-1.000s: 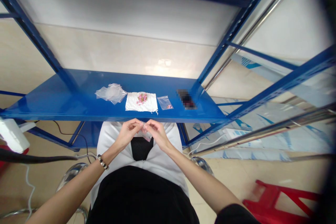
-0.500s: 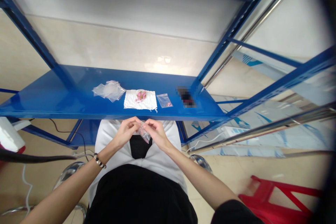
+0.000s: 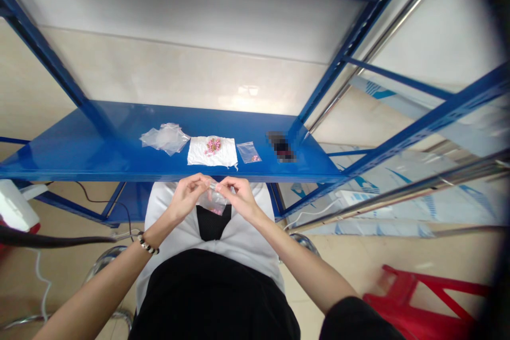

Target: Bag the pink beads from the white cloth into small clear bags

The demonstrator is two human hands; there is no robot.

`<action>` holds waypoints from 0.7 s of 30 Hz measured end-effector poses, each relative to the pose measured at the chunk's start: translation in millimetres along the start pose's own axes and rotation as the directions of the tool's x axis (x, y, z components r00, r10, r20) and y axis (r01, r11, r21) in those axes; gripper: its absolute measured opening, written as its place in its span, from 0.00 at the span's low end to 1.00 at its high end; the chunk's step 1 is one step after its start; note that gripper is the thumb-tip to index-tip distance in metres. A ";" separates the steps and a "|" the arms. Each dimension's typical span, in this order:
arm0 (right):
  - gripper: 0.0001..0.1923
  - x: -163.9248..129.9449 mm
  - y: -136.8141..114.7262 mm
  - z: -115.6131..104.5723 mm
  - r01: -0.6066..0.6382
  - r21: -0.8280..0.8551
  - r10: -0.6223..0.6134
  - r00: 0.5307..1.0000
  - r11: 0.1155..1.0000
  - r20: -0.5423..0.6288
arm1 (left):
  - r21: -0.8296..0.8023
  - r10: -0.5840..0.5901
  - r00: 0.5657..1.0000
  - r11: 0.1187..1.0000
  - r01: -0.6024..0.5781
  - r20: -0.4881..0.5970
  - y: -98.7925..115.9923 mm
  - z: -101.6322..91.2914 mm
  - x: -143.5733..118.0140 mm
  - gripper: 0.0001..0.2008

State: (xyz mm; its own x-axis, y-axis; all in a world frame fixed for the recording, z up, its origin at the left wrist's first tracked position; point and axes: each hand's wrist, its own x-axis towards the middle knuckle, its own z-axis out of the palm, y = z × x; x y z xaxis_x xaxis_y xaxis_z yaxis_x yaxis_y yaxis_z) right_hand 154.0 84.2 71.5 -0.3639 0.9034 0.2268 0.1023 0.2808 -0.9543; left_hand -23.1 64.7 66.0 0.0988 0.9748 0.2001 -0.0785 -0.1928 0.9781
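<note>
Between my hands, above my lap and just before the shelf edge, hangs a small clear zip bag (image 3: 214,202) with a few pink pieces at its bottom. My left hand (image 3: 191,191) pinches its top edge on the left, and my right hand (image 3: 238,195) pinches the same edge on the right. On the shelf ahead lies a white cloth pouch (image 3: 195,155) with a heap of small pink and gold beads (image 3: 213,146) on it. Right of the pouch rests another zip bag (image 3: 247,151) holding some pink pieces in one corner.
A pile of clear plastic bags (image 3: 167,139) lies left of the pouch on the blue shelf (image 3: 111,141). A blurred-out dark object (image 3: 282,147) sits toward the right end. Blue uprights frame the shelf, and a red stool (image 3: 422,297) stands at lower right.
My hands have spread slightly apart along the bag's top. The bag now hangs flatter and more open to view, with its pink contents showing at the bottom.
</note>
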 end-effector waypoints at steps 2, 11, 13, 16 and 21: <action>0.15 0.1 -0.7 -2.6 0.015 -0.020 -0.015 1.000 1.000 0.002 | 0.011 0.006 1.000 1.000 -0.006 -0.030 2.0 -3.2 -0.3 0.12; 0.16 0.5 4.5 -6.8 -0.037 0.092 0.031 0.997 0.995 0.070 | 0.089 0.039 0.999 0.995 -0.037 -0.016 0.2 -3.7 -1.9 0.12; 0.15 0.3 5.3 -6.2 -0.057 0.155 0.045 0.996 0.986 0.078 | 0.061 0.039 0.999 0.997 -0.040 0.016 0.2 -2.1 -1.9 0.14; 0.15 -0.7 5.2 -4.4 -0.076 0.207 0.056 0.993 0.975 0.102 | 0.011 0.028 0.999 1.000 -0.028 0.022 -0.6 -0.8 -2.5 0.14; 0.14 -1.1 4.6 -3.4 -0.133 0.242 0.097 0.983 0.961 0.157 | -0.056 -0.057 0.998 0.997 0.058 0.026 -5.8 1.6 -4.3 0.11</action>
State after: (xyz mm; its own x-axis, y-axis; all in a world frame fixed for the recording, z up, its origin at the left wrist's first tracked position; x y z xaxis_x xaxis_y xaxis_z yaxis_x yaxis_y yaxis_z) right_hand 158.0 85.6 67.5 -0.4935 0.8640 0.1001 -0.0771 0.0711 -0.9945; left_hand -21.5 61.4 59.5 0.1286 0.9809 0.1457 -0.1284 -0.1293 0.9833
